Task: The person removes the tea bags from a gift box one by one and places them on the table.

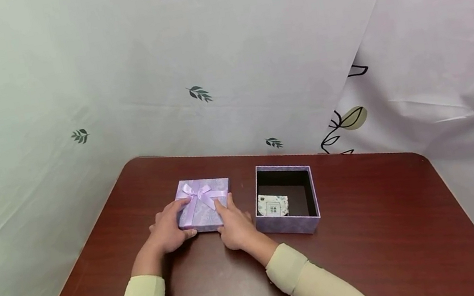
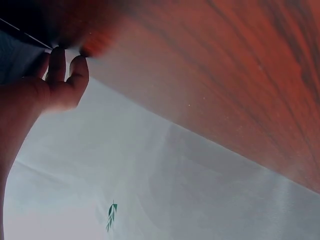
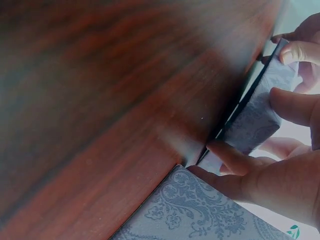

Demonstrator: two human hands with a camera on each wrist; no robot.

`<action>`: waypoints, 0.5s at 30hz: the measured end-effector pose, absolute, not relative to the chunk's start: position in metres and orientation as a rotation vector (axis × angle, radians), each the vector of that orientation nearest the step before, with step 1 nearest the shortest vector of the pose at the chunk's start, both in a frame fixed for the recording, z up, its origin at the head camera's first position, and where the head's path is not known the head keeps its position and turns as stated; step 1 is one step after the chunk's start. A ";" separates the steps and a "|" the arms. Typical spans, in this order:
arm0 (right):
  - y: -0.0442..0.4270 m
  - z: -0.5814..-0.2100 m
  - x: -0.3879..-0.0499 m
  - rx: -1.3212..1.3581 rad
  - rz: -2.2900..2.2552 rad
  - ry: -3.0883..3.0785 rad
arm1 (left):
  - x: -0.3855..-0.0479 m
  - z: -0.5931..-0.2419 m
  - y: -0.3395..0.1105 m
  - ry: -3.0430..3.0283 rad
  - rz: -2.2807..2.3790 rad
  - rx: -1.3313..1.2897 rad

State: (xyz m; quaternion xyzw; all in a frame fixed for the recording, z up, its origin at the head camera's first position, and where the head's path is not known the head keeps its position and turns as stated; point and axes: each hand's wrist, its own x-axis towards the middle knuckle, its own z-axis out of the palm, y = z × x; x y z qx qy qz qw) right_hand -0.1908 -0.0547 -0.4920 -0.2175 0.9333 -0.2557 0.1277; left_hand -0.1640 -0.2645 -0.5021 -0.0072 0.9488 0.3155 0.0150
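Observation:
A square lilac gift box lid (image 1: 206,217) with a satin ribbon bow (image 1: 198,192) lies at the table's left-centre. My left hand (image 1: 168,228) grips its left side, thumb at the near edge and fingers over the top. At the lid's right side, my right hand (image 1: 236,226) grips with a finger on top. The right wrist view shows my right hand (image 3: 280,175) with thumb and fingers about the lid's side wall (image 3: 252,120). Right of the lid stands the open lilac box base (image 1: 286,223), holding a small white floral-printed packet (image 1: 272,205) against its left wall.
The dark red-brown wooden table (image 1: 378,245) extends around the box. White cloth with leaf prints (image 1: 237,121) hangs behind and beside it. The box base's patterned wall (image 3: 192,210) stands close to my right hand.

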 end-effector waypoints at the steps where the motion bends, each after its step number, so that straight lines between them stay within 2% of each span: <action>1: -0.055 -0.492 -0.191 -0.631 -0.737 2.718 | -0.164 -0.502 -0.264 2.952 0.977 -0.023; 15: -0.057 -0.493 -0.189 -0.643 -0.651 2.756 | -0.162 -0.503 -0.260 2.972 0.923 -0.035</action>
